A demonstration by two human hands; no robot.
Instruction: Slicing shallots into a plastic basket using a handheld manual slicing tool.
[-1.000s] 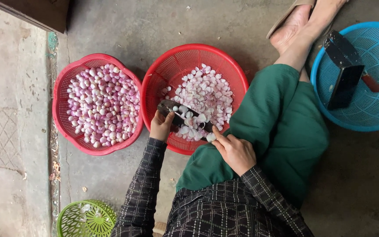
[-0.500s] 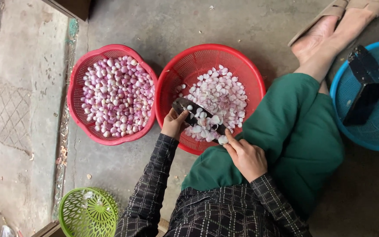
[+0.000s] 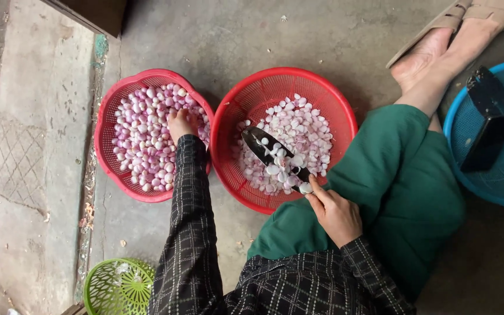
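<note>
I sit on a concrete floor with two baskets in front of me. My left hand (image 3: 181,123) reaches into the pink basket (image 3: 107,116) on the left and rests among its several purple-white shallots (image 3: 141,140). Whether its fingers hold one I cannot tell. My right hand (image 3: 336,213) grips the handle of a dark-bladed knife (image 3: 272,153), whose blade lies over the peeled pale shallot pieces (image 3: 298,131) in the red basket (image 3: 252,93). Bits of peel stick to the blade.
A blue basket (image 3: 459,169) at the right holds a black rectangular object (image 3: 488,134). A green basket (image 3: 115,286) sits at the bottom left. My green-trousered leg (image 3: 403,181) and bare foot (image 3: 418,58) stretch to the right, beside a sandal (image 3: 479,11).
My left hand has left the knife over the red basket and moved left into the pink basket of shallots. The right hand still holds the knife in place.
</note>
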